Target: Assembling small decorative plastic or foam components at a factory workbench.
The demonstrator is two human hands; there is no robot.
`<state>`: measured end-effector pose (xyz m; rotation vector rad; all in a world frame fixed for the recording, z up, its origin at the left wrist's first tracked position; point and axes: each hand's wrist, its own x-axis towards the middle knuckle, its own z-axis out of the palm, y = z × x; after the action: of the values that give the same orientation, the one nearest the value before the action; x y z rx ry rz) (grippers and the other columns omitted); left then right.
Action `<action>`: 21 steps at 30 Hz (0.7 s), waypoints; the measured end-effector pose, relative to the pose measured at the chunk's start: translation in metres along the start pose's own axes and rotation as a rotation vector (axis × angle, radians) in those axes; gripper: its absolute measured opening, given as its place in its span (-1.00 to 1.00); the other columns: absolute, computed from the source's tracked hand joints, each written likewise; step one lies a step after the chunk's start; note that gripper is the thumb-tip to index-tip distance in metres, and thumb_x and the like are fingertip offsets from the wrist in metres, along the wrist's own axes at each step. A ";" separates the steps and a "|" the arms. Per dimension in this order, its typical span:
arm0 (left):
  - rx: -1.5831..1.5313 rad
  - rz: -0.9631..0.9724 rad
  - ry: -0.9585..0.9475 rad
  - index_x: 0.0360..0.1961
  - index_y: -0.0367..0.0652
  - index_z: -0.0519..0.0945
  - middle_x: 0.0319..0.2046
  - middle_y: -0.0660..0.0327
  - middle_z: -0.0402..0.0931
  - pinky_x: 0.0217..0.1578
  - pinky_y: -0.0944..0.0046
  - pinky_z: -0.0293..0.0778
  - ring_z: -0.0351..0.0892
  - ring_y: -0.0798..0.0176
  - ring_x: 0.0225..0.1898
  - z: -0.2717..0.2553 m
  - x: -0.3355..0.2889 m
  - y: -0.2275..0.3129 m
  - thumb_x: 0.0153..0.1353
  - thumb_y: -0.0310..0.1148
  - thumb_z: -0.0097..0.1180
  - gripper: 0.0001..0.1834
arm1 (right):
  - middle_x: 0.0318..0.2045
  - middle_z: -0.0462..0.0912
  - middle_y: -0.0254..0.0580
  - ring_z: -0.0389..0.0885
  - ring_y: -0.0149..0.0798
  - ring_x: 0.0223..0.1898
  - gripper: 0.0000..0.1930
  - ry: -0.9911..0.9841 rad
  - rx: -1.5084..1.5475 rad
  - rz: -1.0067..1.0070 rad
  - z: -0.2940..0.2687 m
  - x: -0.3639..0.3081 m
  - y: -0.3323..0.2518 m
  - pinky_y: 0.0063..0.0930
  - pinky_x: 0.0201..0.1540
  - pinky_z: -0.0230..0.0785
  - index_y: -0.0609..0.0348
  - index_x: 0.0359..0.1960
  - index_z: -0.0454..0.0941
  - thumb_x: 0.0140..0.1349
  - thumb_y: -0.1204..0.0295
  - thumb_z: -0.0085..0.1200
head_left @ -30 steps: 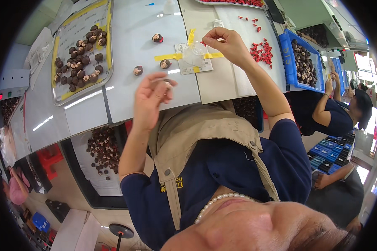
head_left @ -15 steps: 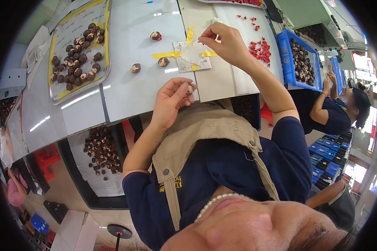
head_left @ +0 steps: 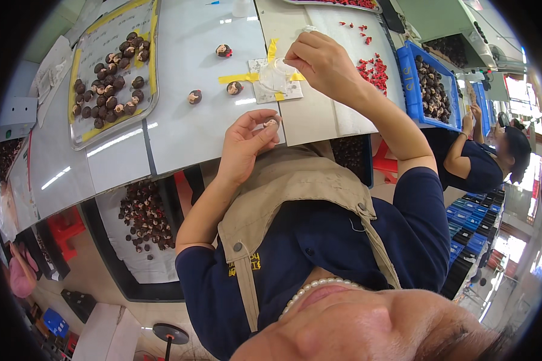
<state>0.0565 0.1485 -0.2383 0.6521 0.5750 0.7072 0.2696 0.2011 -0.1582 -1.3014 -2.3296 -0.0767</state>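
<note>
Left hand (head_left: 247, 141) holds one doll head (head_left: 271, 122) pinched between thumb and fingers, just above the near edge of the table (head_left: 186, 141). Right hand (head_left: 324, 63) is curled by the clear dish (head_left: 275, 75) taped to a white tile (head_left: 294, 93); its fingertips are partly hidden, so whether they press together or grip a piece cannot be told. Progress, as judged: fitting red pieces (head_left: 374, 73) to heads appears to be the work under way. One loose head (head_left: 224, 50), beyond the tile's left side, visibly bears red and may be finished. Two more, the near head (head_left: 194, 97) and the middle head (head_left: 234, 88), lie apart from it; their completion cannot be confirmed. No red shows on the held head, which is judged unfinished. Many red pieces remain right of the dish. Batches of heads sit in the tray (head_left: 156, 60) at left, the blue crate (head_left: 409, 69) at right and the dark bin (head_left: 156, 291) below; which are done and which are waiting cannot be established.
</note>
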 end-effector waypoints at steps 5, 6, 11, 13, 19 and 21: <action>-0.064 0.054 0.019 -0.05 -0.25 0.46 -0.14 0.20 0.49 -0.31 0.53 0.43 0.48 0.45 -0.34 0.003 0.003 -0.002 0.20 -0.46 0.06 -0.72 | -0.51 0.50 -0.23 0.51 -0.21 -0.46 -0.94 0.147 0.118 0.052 -0.013 0.003 -0.013 -0.43 -0.40 0.37 0.21 -0.49 0.51 0.02 0.52 0.14; -0.123 0.069 -0.013 -0.02 -0.25 0.45 -0.12 0.19 0.49 -0.28 0.53 0.43 0.49 0.44 -0.30 0.003 0.005 -0.003 0.21 -0.45 0.06 -0.70 | -0.53 0.50 -0.25 0.52 -0.21 -0.47 -0.93 0.228 0.164 0.086 -0.012 0.003 -0.014 -0.43 -0.42 0.38 0.19 -0.52 0.50 0.02 0.50 0.14; -0.199 0.058 -0.014 0.05 -0.25 0.41 -0.08 0.15 0.48 -0.21 0.51 0.45 0.51 0.38 -0.20 0.006 0.010 -0.002 0.22 -0.46 0.04 -0.64 | -0.49 0.54 -0.21 0.54 -0.30 -0.47 -0.95 0.127 0.189 0.285 0.002 -0.011 -0.013 -0.53 -0.41 0.35 0.25 -0.46 0.55 0.05 0.54 0.16; -0.191 0.089 0.009 0.07 -0.25 0.40 -0.08 0.14 0.48 -0.19 0.50 0.45 0.51 0.37 -0.16 0.005 0.013 -0.005 0.22 -0.48 0.03 -0.62 | -0.48 0.54 -0.20 0.54 -0.31 -0.46 -0.94 0.103 0.202 0.340 0.002 -0.015 -0.015 -0.56 -0.39 0.36 0.26 -0.46 0.55 0.05 0.54 0.16; -0.273 0.133 -0.021 0.07 -0.25 0.38 -0.10 0.17 0.49 -0.15 0.44 0.45 0.51 0.35 -0.16 0.006 0.017 -0.008 0.21 -0.49 0.05 -0.62 | -0.37 0.56 -0.29 0.53 -0.50 -0.29 -0.88 0.036 1.112 0.714 0.007 -0.041 -0.037 -0.65 -0.18 0.39 0.30 -0.30 0.46 0.21 0.49 0.07; -0.224 0.136 -0.002 0.07 -0.25 0.38 -0.11 0.18 0.49 -0.15 0.44 0.44 0.51 0.35 -0.17 0.005 0.018 -0.013 0.21 -0.49 0.05 -0.61 | -0.37 0.56 -0.29 0.53 -0.50 -0.27 -0.88 -0.020 1.134 0.764 0.009 -0.044 -0.044 -0.63 -0.15 0.39 0.30 -0.31 0.46 0.21 0.48 0.07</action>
<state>0.0765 0.1527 -0.2486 0.4856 0.4445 0.8840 0.2501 0.1445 -0.1776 -1.3579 -1.2640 1.2712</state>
